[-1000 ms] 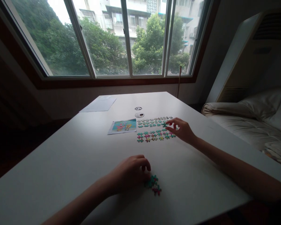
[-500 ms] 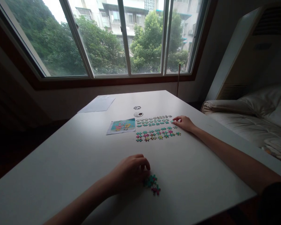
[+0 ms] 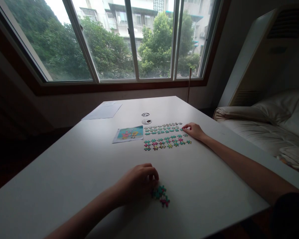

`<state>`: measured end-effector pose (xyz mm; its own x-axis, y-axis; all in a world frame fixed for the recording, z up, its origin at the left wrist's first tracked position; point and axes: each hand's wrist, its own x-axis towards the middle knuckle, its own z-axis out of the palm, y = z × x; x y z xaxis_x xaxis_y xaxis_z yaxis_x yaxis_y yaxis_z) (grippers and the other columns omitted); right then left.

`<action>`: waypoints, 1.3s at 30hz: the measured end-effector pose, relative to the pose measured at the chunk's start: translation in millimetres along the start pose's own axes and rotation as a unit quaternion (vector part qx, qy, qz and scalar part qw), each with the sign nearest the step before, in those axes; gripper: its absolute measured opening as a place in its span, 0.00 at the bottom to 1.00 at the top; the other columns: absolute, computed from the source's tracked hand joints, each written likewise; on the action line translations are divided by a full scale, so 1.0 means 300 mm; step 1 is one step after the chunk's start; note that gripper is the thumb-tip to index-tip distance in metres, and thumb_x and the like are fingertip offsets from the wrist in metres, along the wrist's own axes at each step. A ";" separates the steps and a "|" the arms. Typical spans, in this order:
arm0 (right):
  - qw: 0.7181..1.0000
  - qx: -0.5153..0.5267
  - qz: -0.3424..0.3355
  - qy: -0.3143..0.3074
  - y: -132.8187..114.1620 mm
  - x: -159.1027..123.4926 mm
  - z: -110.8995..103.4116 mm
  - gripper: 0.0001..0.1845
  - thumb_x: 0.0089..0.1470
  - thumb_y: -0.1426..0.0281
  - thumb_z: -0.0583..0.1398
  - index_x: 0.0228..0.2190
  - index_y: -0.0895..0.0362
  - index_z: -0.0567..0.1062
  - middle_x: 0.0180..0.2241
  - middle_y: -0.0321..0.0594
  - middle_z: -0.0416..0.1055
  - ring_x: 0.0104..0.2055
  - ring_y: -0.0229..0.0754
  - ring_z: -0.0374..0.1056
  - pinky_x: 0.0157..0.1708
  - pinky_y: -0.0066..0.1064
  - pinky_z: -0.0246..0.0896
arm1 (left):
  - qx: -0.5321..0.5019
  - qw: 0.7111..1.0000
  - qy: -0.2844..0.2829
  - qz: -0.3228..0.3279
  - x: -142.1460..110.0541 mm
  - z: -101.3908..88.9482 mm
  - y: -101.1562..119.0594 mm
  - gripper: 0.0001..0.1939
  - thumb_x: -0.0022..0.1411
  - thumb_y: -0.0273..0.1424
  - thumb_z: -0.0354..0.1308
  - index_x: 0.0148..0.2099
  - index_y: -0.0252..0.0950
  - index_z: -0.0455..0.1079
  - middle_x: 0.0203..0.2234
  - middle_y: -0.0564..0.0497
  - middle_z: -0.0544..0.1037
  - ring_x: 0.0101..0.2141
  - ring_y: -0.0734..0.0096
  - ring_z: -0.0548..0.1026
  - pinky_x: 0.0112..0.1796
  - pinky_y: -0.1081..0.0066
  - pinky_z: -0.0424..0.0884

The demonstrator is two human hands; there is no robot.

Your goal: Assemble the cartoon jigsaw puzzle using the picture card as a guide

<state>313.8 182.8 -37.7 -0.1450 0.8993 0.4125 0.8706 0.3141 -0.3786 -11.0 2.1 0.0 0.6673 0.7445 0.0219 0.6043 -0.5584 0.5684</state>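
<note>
My right grip [image 3: 194, 130] pinched a teal piece [image 3: 181, 129], inside the bench [image 3: 84, 166] edge, my left grip [image 3: 141, 179] curled beside piled pieces [image 3: 161, 192], its hold unclear.

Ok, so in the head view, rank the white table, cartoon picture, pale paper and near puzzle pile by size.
1. White table
2. Cartoon picture and pale paper: too alike to rank
3. Puzzle pile, visible part only

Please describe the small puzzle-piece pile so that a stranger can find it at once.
On the white table, find the left hand in the foreground. The small jigsaw-piece pile lies beside it. Its pieces are bunched together, unlike the spaced puzzle-piece rows farther away.
</note>
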 end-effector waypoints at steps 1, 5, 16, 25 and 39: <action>1.000 0.001 -0.002 0.003 -0.003 -0.001 -0.002 0.11 0.47 0.64 0.59 0.31 0.54 0.79 0.31 0.40 0.73 0.29 0.39 0.65 0.32 0.29 0.58 | 0.001 1.000 -0.001 0.000 0.000 -0.001 0.001 0.06 0.57 0.25 0.53 0.35 0.38 0.71 0.30 0.54 0.71 0.27 0.76 0.68 0.29 0.78 0.62; 1.000 0.011 -0.008 0.022 -0.029 -0.004 -0.020 0.11 0.48 0.65 0.58 0.31 0.56 0.79 0.29 0.40 0.73 0.27 0.38 0.64 0.31 0.29 0.58 | 0.004 1.000 -0.008 -0.003 -0.005 -0.020 0.006 0.05 0.57 0.26 0.53 0.35 0.37 0.71 0.29 0.53 0.71 0.27 0.75 0.68 0.29 0.77 0.62; 0.972 0.127 -0.199 -0.020 -0.305 -0.137 -0.084 0.08 0.52 0.67 0.58 0.28 0.57 0.76 0.23 0.36 0.70 0.23 0.33 0.61 0.27 0.25 0.57 | 0.004 0.998 -0.067 0.006 -0.025 -0.054 0.061 0.12 0.53 0.34 0.62 0.41 0.43 0.71 0.35 0.53 0.71 0.32 0.71 0.70 0.34 0.75 0.65; 0.944 0.163 -0.284 -0.045 -0.457 -0.255 -0.090 0.05 0.51 0.70 0.59 0.28 0.57 0.75 0.23 0.35 0.70 0.25 0.33 0.64 0.31 0.27 0.59 | -0.096 0.995 -0.024 0.004 -0.019 -0.046 0.052 0.08 0.49 0.25 0.60 0.35 0.39 0.72 0.31 0.54 0.71 0.30 0.73 0.67 0.32 0.76 0.63; 0.927 0.208 -0.313 -0.013 -0.545 -0.331 -0.097 0.06 0.51 0.67 0.60 0.33 0.55 0.74 0.23 0.33 0.70 0.25 0.32 0.64 0.30 0.27 0.57 | -0.232 0.965 0.087 -0.088 0.024 -0.064 0.003 0.14 0.54 0.39 0.56 0.35 0.32 0.72 0.25 0.51 0.74 0.27 0.71 0.68 0.29 0.72 0.64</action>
<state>199.4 33.3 7.3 -0.5767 0.5065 0.6410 0.3568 0.8620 -0.3601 -14.1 14.0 16.4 0.4650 0.8853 0.0070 0.4144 -0.2246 0.8819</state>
